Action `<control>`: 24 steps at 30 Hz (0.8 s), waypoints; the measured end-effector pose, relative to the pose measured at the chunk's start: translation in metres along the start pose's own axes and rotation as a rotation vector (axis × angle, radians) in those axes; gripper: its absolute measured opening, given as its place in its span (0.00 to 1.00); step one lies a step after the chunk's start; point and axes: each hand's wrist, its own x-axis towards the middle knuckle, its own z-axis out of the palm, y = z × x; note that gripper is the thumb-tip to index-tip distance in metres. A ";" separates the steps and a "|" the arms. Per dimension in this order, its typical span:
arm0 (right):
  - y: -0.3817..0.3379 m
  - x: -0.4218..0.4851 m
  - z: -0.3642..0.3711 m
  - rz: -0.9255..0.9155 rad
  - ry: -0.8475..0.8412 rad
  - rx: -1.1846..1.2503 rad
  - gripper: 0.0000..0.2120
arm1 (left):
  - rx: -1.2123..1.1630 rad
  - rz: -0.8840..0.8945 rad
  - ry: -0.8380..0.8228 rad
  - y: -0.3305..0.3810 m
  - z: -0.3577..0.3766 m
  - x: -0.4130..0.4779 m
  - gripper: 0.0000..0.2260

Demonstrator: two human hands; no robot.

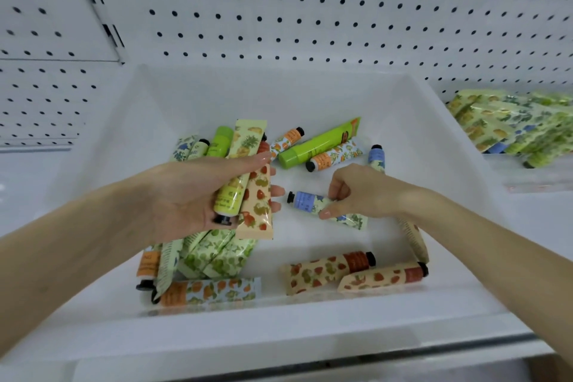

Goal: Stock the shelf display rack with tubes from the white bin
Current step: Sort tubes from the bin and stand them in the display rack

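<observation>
The white pegboard wall [310, 9] fills the top of the frame, and below it the shelf [37, 183] carries the white bin [434, 139], which takes up the centre. At the right edge of the frame the display rack [533, 180] already holds a packed row of stocked tubes [502, 121], blurred but plainly many, so part of the stocking looks done; how much room the rack has left cannot be told, since it runs out of the frame. The bin is far from empty: a heap of green-print tubes [214, 260] lies at its lower left, two strawberry tubes [328, 270] lie side by side at lower right, and a plain green tube [313, 146] with several small ones sits near the back wall. Judging by that, a good share of the work remains. The left hand [198, 195], palm up at centre left, has its fingers curled round a pineapple-print tube [238, 170] and a strawberry-print tube [259, 201] held together above the bin. The right hand [356, 189], just right of centre, pinches a blue-labelled tube [310, 200] between thumb and fingers, low over the bin floor, its black cap pointing toward the left hand. The step in hand appears to be gathering a handful before carrying it to the rack.
</observation>
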 end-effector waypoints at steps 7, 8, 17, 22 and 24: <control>-0.008 -0.003 -0.012 0.099 0.148 0.602 0.09 | 0.074 0.028 0.065 0.005 -0.009 0.002 0.27; -0.010 -0.004 -0.015 0.099 0.184 0.736 0.10 | 0.085 0.032 0.074 0.007 -0.009 0.001 0.28; -0.031 -0.025 -0.028 -0.026 -0.073 1.502 0.16 | -0.006 0.046 0.037 0.020 -0.002 -0.016 0.22; -0.050 -0.032 -0.021 -0.029 -0.091 1.332 0.23 | -0.072 0.086 0.086 0.022 -0.001 -0.020 0.32; -0.060 -0.034 -0.016 -0.053 -0.077 1.367 0.18 | -0.123 0.108 0.101 0.023 -0.001 -0.021 0.30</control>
